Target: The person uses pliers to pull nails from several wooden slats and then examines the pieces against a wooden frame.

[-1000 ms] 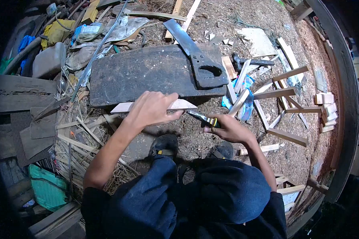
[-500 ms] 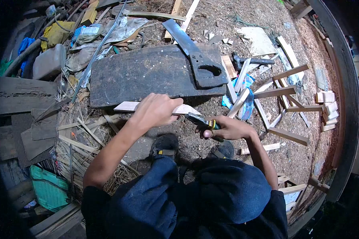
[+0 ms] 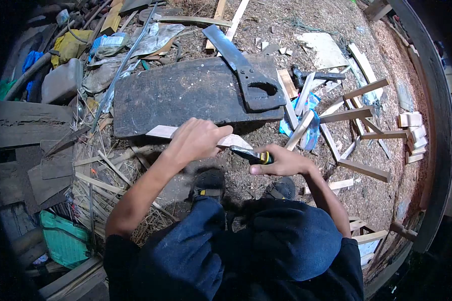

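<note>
My left hand [image 3: 198, 140] is closed around a thin, pale wooden strip [image 3: 159, 132], holding it along the near edge of a dark, thick wooden board [image 3: 171, 98]. The strip's right end sticks out past my fingers. My right hand [image 3: 284, 161] grips pliers [image 3: 251, 154] with yellow and black handles. Their jaws point left and overlap the lower edge of the strip's right end. A handsaw [image 3: 241, 70] lies on the board just beyond my hands, its dark handle toward the right.
A hammer [image 3: 316, 76] lies right of the board among wood offcuts. Joined wooden frame pieces [image 3: 359, 115] stand farther right, near a stack of small blocks [image 3: 416, 135]. A plastic jug [image 3: 63, 80] and scrap lie at left, with a green container [image 3: 63, 236] below. Shavings cover the ground.
The pliers and my right hand have shifted slightly left, bringing the jaws lower against the strip's end. My left hand and the strip have moved a little to the right.
</note>
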The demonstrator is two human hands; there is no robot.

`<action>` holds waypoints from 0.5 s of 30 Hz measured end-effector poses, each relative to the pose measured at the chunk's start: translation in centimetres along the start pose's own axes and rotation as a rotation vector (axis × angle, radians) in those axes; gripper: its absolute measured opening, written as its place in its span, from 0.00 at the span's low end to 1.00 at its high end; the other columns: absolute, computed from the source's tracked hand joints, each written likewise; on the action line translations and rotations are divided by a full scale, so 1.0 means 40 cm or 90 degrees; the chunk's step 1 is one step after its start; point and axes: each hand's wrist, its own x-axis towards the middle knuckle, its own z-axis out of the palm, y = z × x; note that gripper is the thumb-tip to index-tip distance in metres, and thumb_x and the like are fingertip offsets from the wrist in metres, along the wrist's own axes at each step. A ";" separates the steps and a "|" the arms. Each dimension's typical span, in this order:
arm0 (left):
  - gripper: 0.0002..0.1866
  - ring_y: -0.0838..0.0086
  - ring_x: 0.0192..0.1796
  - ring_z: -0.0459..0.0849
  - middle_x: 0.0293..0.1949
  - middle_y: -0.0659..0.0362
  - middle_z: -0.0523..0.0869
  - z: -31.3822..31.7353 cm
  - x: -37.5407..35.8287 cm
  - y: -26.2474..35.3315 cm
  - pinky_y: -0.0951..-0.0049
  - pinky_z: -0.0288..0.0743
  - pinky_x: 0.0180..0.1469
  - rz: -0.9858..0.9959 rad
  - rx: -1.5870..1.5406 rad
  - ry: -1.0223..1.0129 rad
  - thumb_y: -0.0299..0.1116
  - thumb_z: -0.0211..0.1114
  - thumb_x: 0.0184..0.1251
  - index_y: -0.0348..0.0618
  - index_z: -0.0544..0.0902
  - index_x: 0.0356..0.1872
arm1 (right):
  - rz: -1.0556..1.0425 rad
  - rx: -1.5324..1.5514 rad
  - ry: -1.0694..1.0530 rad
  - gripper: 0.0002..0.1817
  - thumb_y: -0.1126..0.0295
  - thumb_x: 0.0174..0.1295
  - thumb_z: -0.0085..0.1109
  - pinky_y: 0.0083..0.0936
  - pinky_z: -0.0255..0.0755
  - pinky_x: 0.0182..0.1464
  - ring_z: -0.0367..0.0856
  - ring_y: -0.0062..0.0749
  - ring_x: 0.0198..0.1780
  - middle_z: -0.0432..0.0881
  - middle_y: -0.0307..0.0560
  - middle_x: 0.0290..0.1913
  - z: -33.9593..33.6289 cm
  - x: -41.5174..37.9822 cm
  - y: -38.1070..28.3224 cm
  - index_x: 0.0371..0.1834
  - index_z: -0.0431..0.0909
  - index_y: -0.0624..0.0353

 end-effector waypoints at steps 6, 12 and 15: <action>0.10 0.51 0.32 0.86 0.25 0.50 0.86 0.028 0.005 -0.029 0.50 0.77 0.32 0.028 0.001 0.027 0.27 0.67 0.49 0.46 0.77 0.33 | 0.043 -0.032 -0.024 0.33 0.37 0.60 0.65 0.37 0.75 0.38 0.82 0.34 0.32 0.84 0.48 0.28 0.012 0.013 -0.023 0.37 0.84 0.64; 0.07 0.54 0.29 0.86 0.24 0.54 0.85 0.092 0.003 -0.050 0.55 0.75 0.26 0.075 -0.019 0.143 0.29 0.67 0.52 0.48 0.78 0.32 | 0.057 0.085 -0.062 0.26 0.45 0.64 0.66 0.25 0.65 0.27 0.72 0.19 0.25 0.75 0.34 0.21 0.047 0.026 0.010 0.30 0.77 0.60; 0.07 0.56 0.28 0.86 0.24 0.54 0.85 0.104 0.008 -0.055 0.56 0.75 0.26 0.090 -0.036 0.164 0.31 0.67 0.53 0.49 0.78 0.31 | 0.021 0.253 -0.151 0.22 0.50 0.68 0.64 0.24 0.68 0.27 0.72 0.20 0.24 0.73 0.34 0.21 0.057 0.030 0.026 0.30 0.74 0.58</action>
